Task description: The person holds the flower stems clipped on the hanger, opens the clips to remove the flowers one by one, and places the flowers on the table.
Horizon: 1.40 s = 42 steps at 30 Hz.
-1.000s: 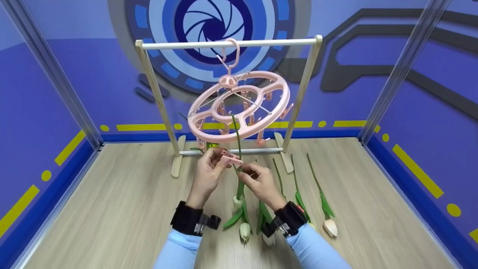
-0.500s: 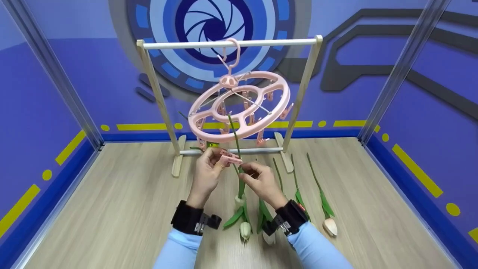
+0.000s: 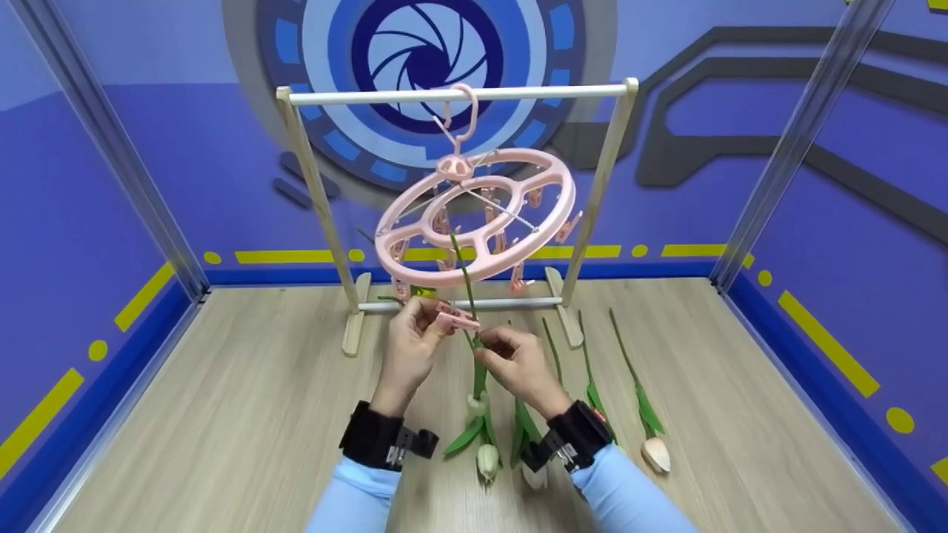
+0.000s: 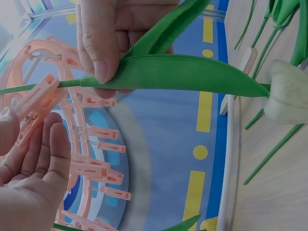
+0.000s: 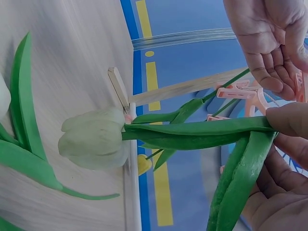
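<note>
My left hand (image 3: 409,346) pinches a pink clothespin (image 4: 37,108) that belongs to the round hanger (image 3: 474,270). In the head view, my right hand (image 3: 524,368) is just right of it, pinching a white artificial tulip (image 5: 94,139) by its stem where the green leaves (image 4: 178,72) begin. The flower points down and the bare stem (image 3: 464,270) rises in front of the hanger. The stem runs across the clothespin's tip in the left wrist view; I cannot tell whether the clip grips it.
The hanger hangs tilted from a wooden rack (image 3: 618,148) with a white top rod (image 3: 548,92). Several pink clips dangle below its ring. A yellow flower (image 3: 424,292) shows behind my left hand. Several more tulips, among them a pale one (image 3: 655,454), lie on the table (image 3: 244,414).
The tulip's upper stem has tipped slightly left, while both hands keep their holds almost in place. The whole head view has shifted a little downward.
</note>
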Available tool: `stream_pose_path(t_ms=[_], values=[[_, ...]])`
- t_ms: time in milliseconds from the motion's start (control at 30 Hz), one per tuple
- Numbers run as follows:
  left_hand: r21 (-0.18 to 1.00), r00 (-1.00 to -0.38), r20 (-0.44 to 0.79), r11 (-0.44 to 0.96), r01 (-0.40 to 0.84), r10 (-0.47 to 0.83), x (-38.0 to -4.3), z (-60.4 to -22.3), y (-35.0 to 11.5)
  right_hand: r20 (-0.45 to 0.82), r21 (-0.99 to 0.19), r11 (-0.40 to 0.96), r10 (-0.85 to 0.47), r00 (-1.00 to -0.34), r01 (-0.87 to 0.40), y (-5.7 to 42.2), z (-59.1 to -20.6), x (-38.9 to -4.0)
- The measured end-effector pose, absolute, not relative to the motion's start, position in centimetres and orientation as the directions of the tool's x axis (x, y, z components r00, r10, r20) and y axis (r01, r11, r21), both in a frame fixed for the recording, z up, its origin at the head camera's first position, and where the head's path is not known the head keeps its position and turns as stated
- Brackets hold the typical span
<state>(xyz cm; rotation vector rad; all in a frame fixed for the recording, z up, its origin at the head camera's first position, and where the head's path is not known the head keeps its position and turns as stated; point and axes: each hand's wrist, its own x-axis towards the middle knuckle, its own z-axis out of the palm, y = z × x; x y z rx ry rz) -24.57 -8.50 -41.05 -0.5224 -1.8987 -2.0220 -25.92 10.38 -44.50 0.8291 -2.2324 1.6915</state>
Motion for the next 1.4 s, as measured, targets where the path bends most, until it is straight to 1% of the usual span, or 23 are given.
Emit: stream_pose_path(t_ms=[633, 1100, 1400], values=[[0.859, -0.859, 0.511, -0.041, 0.51, 0.014, -24.73, -41.15, -8.74, 0.482, -0.82, 0.183, -0.291, -0.827, -0.542, 10.44, -44.54, -25.95], [0.863, -0.863, 0.505, -0.006, 0.505, -0.011, -24.79, -41.18, -9.01, 0.497, -0.811, 0.175, -0.297, -0.815, -0.558, 10.44, -44.49, -25.85], [0.873, -0.873, 0.488, -0.019, 0.488, -0.01, -24.52, -40.95, -9.1, 0.489, -0.815, 0.185, -0.287, -0.823, -0.549, 10.47, -44.46, -25.81]])
